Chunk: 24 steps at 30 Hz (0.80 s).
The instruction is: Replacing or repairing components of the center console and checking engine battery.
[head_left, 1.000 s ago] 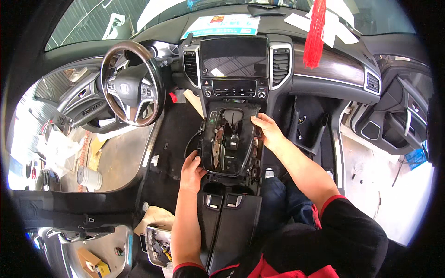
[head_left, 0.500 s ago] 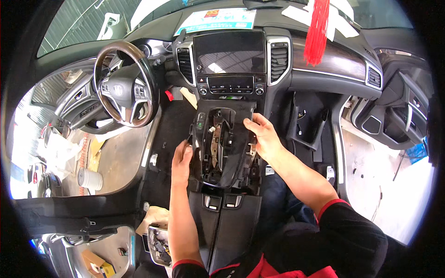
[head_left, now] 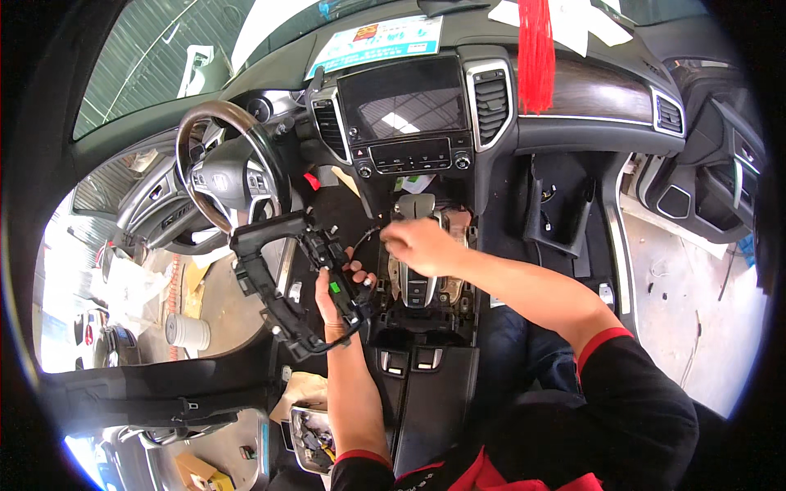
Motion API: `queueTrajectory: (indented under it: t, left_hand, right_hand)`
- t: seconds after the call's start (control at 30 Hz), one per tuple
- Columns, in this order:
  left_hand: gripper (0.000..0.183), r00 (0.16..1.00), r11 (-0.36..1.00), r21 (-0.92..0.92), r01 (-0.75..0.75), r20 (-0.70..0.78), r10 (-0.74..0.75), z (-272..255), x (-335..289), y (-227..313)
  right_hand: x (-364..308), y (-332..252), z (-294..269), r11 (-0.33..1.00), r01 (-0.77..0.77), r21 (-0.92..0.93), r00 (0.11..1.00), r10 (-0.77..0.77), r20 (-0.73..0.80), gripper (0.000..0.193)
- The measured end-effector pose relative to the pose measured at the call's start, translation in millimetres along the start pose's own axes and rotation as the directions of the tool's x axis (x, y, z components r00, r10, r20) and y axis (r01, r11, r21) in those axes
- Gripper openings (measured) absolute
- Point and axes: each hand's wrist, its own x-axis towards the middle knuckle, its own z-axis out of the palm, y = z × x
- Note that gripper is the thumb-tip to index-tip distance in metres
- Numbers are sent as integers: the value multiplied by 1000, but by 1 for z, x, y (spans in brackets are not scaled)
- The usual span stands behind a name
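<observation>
My left hand [head_left: 334, 299] grips the black plastic console trim frame [head_left: 266, 309], which is tilted up with its clipped underside showing, between the steering wheel and the centre console. A green patch marks its near side. A thin dark cable [head_left: 365, 237] runs from beside the frame to the fingertips of my right hand [head_left: 422, 245]. That hand is closed, its fingers pinched at the cable's end, just over the gear selector [head_left: 417, 290]. Part of the selector's top is hidden behind the hand. Around the selector, bare metal and brackets [head_left: 456, 286] of the console are exposed.
The steering wheel [head_left: 232, 176] stands close to the frame's far edge. Beyond the selector is the dashboard screen [head_left: 401, 96]. A red tassel [head_left: 535, 65] hangs at the upper right. By my left forearm sits a bin of small parts [head_left: 313, 438]. The armrest [head_left: 434, 401] is nearest me.
The trim frame has come off the console, lifted left and turned over in my left hand. My right hand has let go of its edge and moved over the uncovered gear selector.
</observation>
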Motion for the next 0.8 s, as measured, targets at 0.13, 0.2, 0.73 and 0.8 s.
queueTrajectory:
  t: [0.13,0.2,0.73,0.8]
  left_hand:
    - [80,996,1000,-1,18,84,-18,-8,-4,1]
    - [83,992,1000,12,13,124,-14,-7,-7,4]
    - [76,997,991,127,-36,78,27,-11,-9,14]
    - [73,999,990,140,-17,46,11,-11,-7,12]
  right_hand:
    - [16,34,58,949,95,-301,995,-96,9,22]
    - [33,41,73,857,128,-500,985,-49,168,25]
    - [96,61,79,686,182,-705,920,134,368,23]
    - [93,68,84,733,104,-672,947,134,293,24]
